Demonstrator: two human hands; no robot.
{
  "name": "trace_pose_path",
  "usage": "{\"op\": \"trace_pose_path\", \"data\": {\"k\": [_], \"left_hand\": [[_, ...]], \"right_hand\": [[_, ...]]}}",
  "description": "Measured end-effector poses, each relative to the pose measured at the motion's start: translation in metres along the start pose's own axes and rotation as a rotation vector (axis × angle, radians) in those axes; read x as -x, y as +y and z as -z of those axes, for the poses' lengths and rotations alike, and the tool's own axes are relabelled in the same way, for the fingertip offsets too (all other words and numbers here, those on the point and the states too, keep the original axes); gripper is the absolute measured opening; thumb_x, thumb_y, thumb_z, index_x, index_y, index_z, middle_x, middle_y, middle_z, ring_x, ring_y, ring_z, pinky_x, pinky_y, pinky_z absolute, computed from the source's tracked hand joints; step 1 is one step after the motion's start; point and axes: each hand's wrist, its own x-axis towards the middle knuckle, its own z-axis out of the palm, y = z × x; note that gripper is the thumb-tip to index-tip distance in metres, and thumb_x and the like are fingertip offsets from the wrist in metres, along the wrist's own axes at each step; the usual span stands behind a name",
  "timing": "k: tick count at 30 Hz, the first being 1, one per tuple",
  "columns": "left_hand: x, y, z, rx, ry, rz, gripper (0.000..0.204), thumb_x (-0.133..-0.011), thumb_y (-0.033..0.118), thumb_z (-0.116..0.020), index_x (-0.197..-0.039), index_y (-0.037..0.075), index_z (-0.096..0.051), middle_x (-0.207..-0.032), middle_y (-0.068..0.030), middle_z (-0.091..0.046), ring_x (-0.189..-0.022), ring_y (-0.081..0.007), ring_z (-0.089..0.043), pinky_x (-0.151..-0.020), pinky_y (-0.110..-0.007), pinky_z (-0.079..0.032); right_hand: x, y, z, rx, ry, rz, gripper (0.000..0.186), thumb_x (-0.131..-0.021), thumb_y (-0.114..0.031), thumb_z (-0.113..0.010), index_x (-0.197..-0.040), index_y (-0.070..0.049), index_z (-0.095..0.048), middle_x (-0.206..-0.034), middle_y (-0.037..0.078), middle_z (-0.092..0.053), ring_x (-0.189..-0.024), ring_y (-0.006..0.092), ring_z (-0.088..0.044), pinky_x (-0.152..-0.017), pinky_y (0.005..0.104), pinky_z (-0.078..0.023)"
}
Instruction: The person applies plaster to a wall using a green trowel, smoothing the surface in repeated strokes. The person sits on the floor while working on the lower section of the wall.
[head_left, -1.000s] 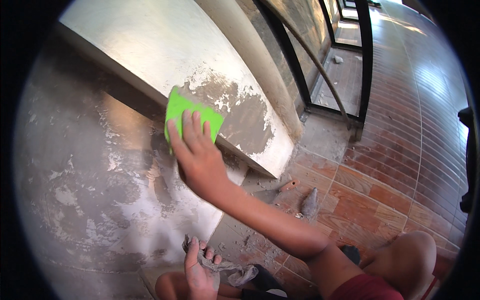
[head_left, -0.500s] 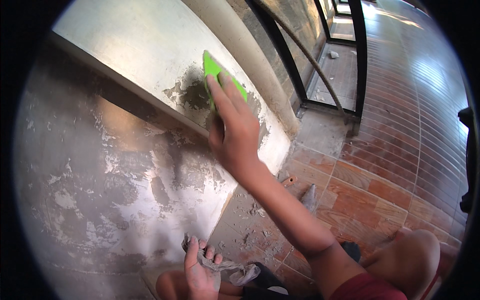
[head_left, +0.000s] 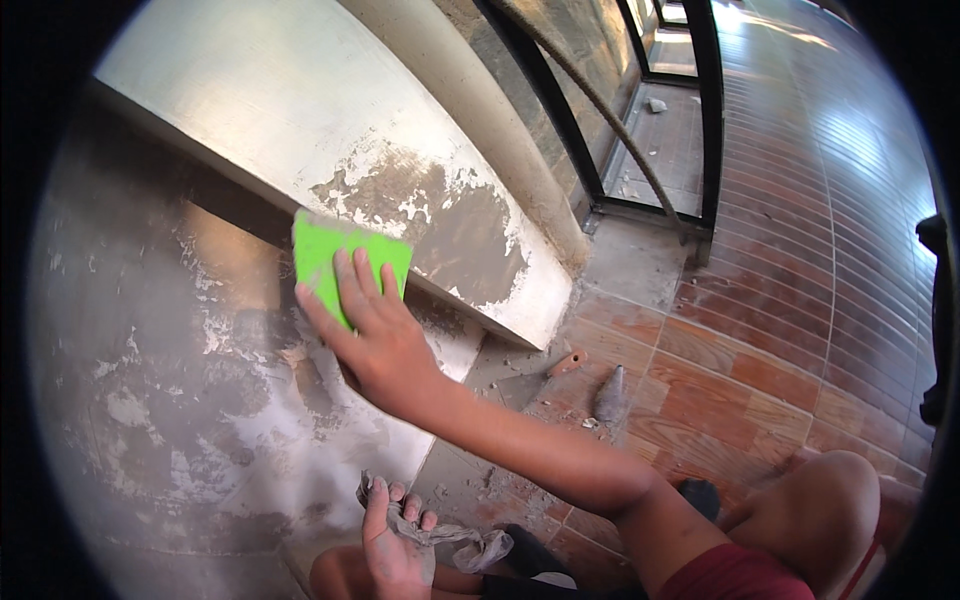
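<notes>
My right hand is closed on a flat bright-green plastic putty spreader, its fingers spread over the face and its thumb hidden. The spreader is at the lower edge of a white painted ledge, over the peeling grey-and-white wall. On the ledge's face, a patch of grey filler lies to the right of the spreader, with flaking paint round it. Low in the picture my left hand, palm up and dusty, has its fingers curled round a crumpled thin greyish plastic bag.
A trowel with an orange-brown handle and a grey cone-shaped object lie on the tiled floor among crumbs of debris. A round pipe runs along the ledge. Beyond it stand a black metal frame and a slanting rod.
My right hand has brought the spreader down and left, off the ledge's face to its lower edge, uncovering the grey patch. My left hand still holds the bag.
</notes>
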Motion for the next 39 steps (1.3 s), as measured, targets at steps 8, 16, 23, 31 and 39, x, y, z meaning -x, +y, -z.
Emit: {"op": "trace_pose_path", "data": {"k": [8, 16, 23, 31, 39], "left_hand": [[-0.001, -0.004, -0.008, -0.002, 0.007, 0.03, 0.012, -0.102, 0.03, -0.057, -0.106, 0.02, -0.052, -0.085, 0.0059, -0.052, -0.067, -0.0091, -0.047, -0.055, -0.028, -0.039], [0.001, -0.001, -0.001, -0.02, 0.021, -0.001, 0.012, -0.102, 0.03, -0.057, -0.103, 0.02, -0.051, -0.084, 0.0055, -0.052, -0.067, -0.0091, -0.047, -0.055, -0.028, -0.039], [-0.003, -0.002, 0.002, -0.029, -0.011, 0.008, 0.011, -0.103, 0.03, -0.055, -0.107, 0.02, -0.052, -0.085, 0.0057, -0.052, -0.068, -0.0091, -0.048, -0.056, -0.028, -0.04], [-0.004, -0.002, -0.005, -0.02, -0.021, 0.039, 0.01, -0.103, 0.029, -0.055, -0.106, 0.021, -0.051, -0.085, 0.0053, -0.049, -0.068, -0.0095, -0.046, -0.057, -0.028, -0.038], [-0.008, 0.001, 0.004, -0.021, 0.038, 0.024, 0.012, -0.102, 0.03, -0.057, -0.104, 0.021, -0.05, -0.084, 0.0051, -0.049, -0.067, -0.0094, -0.045, -0.056, -0.028, -0.038]], "right_hand": [[-0.008, -0.015, 0.041, -0.18, 0.195, -0.067, 0.058, -0.077, -0.002, -0.062, -0.135, -0.008, -0.06, -0.131, 0.027, -0.06, -0.119, 0.0411, -0.062, -0.097, 0.0482, -0.052], [-0.054, 0.043, 0.01, 0.023, 0.174, -0.025, 0.066, -0.075, 0.007, -0.062, -0.139, -0.009, -0.055, -0.137, 0.03, -0.053, -0.13, 0.0445, -0.051, -0.108, 0.0527, -0.042], [0.0, -0.007, -0.012, -0.08, 0.067, 0.027, 0.058, -0.079, -0.001, -0.063, -0.136, -0.01, -0.059, -0.137, 0.027, -0.055, -0.126, 0.0431, -0.056, -0.105, 0.0547, -0.046], [0.013, -0.031, 0.038, -0.428, 0.253, -0.239, 0.035, -0.09, -0.004, -0.061, -0.125, -0.004, -0.062, -0.119, 0.021, -0.068, -0.093, 0.0354, -0.071, -0.079, 0.0379, -0.057], [-0.032, 0.032, 0.075, -1.202, 0.559, -0.96, 0.026, -0.101, -0.016, -0.056, -0.119, 0.003, -0.055, -0.108, 0.009, -0.065, -0.093, 0.0131, -0.063, -0.084, 0.0285, -0.051]]}}
